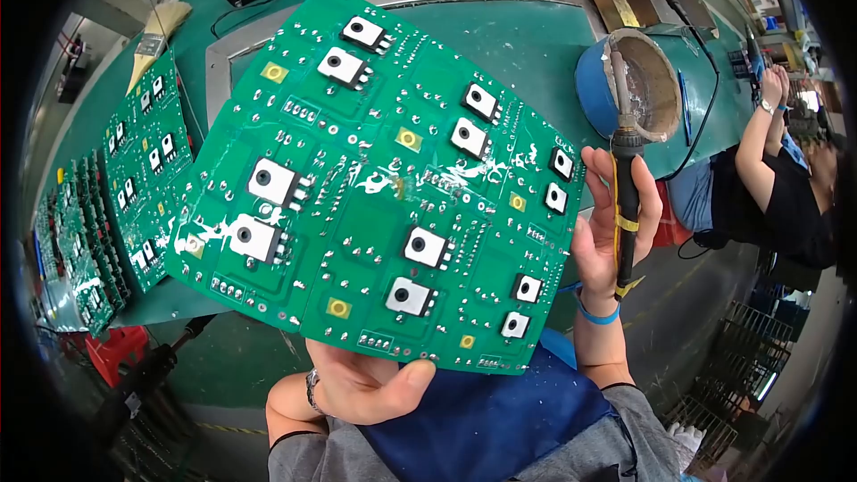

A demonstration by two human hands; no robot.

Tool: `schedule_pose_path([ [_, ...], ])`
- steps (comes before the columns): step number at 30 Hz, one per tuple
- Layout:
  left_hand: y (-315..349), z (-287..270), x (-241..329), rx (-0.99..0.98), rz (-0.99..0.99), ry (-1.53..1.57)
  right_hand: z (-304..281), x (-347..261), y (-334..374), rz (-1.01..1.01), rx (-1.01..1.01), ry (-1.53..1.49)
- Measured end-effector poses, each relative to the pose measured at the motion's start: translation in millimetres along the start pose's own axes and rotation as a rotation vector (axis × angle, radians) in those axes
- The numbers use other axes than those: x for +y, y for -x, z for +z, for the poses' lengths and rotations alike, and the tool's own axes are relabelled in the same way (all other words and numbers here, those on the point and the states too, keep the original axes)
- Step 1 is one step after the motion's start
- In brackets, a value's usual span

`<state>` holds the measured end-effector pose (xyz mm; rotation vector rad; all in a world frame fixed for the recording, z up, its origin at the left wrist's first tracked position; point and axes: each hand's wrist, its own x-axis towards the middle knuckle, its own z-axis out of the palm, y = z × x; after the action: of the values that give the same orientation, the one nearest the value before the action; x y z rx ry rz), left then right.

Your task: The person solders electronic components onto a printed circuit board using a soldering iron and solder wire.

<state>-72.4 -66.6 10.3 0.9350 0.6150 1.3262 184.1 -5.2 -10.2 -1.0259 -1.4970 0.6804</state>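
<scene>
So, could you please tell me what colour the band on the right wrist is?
Blue: the wristband sits just below the right hand, seen clearly in the head view.

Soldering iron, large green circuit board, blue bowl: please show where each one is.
soldering iron (627,214), head view, black handle
large green circuit board (375,214), head view, board middle
blue bowl (594,80), head view, outer wall

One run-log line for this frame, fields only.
left hand: holds green circuit board by bottom edge | right hand: grips soldering iron, tip up | stacked boards left | blue pot behind

green circuit board (375,187), soldering iron (625,205), hands
</scene>
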Motion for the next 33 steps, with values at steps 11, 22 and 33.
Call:
schedule_pose_path([
  [11,14.8,-17.1,-6.8,-0.08,-0.021,0.025,-1.3,-0.4,1.1,-0.084,-0.018,0.023],
  [22,10.4,0.3,3.9,0.25,-0.243,0.051,-3.5,-1.6,2.5,-0.083,-0.031,0.034],
  [33,6.9,-1.1,3.3,0.346,-0.31,0.248,-7.7,-11.2,4.8,-0.101,-0.012,0.05],
])
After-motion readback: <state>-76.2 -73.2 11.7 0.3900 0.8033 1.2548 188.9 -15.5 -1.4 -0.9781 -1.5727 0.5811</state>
